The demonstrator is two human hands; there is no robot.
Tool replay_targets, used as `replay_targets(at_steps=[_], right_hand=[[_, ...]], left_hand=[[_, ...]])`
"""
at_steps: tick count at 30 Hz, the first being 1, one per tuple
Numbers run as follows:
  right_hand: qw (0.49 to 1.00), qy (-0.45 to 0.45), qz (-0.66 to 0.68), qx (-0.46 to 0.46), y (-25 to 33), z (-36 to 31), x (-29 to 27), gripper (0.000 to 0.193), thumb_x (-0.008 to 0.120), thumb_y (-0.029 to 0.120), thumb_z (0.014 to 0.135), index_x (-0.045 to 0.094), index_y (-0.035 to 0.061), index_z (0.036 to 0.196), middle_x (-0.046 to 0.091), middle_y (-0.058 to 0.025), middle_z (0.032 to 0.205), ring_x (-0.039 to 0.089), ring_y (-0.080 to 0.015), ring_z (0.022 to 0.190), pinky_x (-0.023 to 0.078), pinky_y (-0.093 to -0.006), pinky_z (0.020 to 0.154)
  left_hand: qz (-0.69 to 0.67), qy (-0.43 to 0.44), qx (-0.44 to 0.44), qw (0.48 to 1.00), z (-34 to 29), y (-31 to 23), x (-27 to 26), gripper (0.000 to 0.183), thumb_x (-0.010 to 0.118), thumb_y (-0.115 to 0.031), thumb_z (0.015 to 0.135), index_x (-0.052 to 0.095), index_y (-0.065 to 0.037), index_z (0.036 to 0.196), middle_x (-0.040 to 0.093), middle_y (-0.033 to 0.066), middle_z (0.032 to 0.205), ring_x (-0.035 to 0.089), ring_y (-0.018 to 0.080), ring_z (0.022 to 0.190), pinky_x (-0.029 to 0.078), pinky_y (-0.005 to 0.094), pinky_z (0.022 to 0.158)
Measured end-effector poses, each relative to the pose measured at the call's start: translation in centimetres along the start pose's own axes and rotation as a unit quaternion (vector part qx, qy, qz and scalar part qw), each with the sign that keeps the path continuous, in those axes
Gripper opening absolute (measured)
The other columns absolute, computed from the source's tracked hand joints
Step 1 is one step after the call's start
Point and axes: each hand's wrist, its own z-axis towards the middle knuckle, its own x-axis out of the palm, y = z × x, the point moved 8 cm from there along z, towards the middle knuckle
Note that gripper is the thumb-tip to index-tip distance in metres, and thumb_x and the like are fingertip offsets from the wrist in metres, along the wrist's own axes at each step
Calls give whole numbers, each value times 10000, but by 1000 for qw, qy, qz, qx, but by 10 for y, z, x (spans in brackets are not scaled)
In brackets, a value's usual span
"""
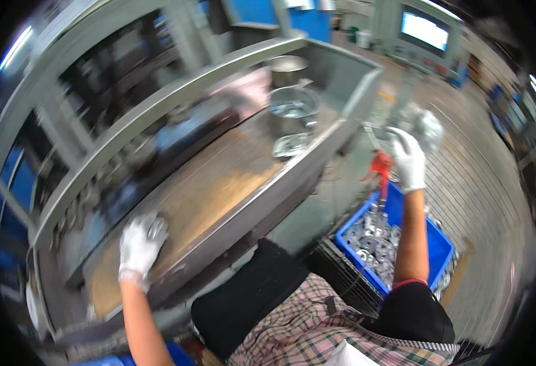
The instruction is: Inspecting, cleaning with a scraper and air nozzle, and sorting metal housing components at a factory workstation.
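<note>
My left hand, in a white glove, is closed around a small shiny metal part over the worktop of a long metal trough. Out to the right, my right hand, also gloved in white, has its fingers stretched out and apart, somewhat blurred. Just left of it, and below its fingertips, is a red-handled air gun, its metal end pointing down toward a blue bin. Many round metal parts fill the bin.
In the trough's far end stand a metal pot with pieces inside, another round pot behind it, and a clear plastic bundle. A metal rail crosses the trough's far side. Plastic wrap lies beyond my right hand.
</note>
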Motion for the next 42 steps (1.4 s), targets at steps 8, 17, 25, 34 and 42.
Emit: replay_targets(at_steps=[8, 17, 25, 34, 42], right_hand=[[986, 77, 49, 138, -130, -47, 31, 402, 555, 308, 1039, 622, 5, 1296, 655, -149, 1281, 615, -250, 1192, 455, -360, 1031], [914, 178, 236, 278, -216, -106, 84, 575, 660, 335, 981, 475, 98, 1471, 634, -11, 939, 571, -75, 751, 453, -238, 624], [914, 183, 253, 260, -147, -72, 68, 425, 635, 252, 992, 576, 61, 1366, 533, 36, 812, 487, -58, 679, 383, -228, 573], [796, 434, 410, 99, 156, -144, 136, 397, 546, 334, 1013, 605, 16, 1243, 629, -17, 937, 555, -63, 831, 430, -214, 715], [628, 755, 54, -181, 285, -329, 194, 493, 577, 476, 956, 586, 156, 1331, 718, -204, 1007, 710, -377, 912, 546, -437, 821]], left_hand=[[-49, -266, -25, 962, -43, 0, -55, 550, 745, -211, 810, 613, -57, 1321, 630, 200, 1288, 605, 408, 1155, 471, 466, 1006], [-151, -128, -56, 979, -48, 22, -17, 628, 712, -315, 888, 523, -35, 1418, 638, 172, 1301, 610, 365, 1171, 474, 409, 1019], [-928, -45, -88, 359, -159, -14, 63, 689, 605, -539, 934, 445, -109, 1448, 556, 166, 1354, 556, 397, 1179, 504, 513, 919], [-951, -40, -261, 159, -254, 42, 235, 594, 313, -600, 1036, 588, -137, 1287, 640, 120, 1260, 572, 397, 1136, 476, 488, 864], [-930, -123, -317, 138, -303, 106, 334, 608, 309, -619, 1027, 607, -131, 1234, 658, 136, 1158, 585, 376, 1093, 468, 499, 882]])
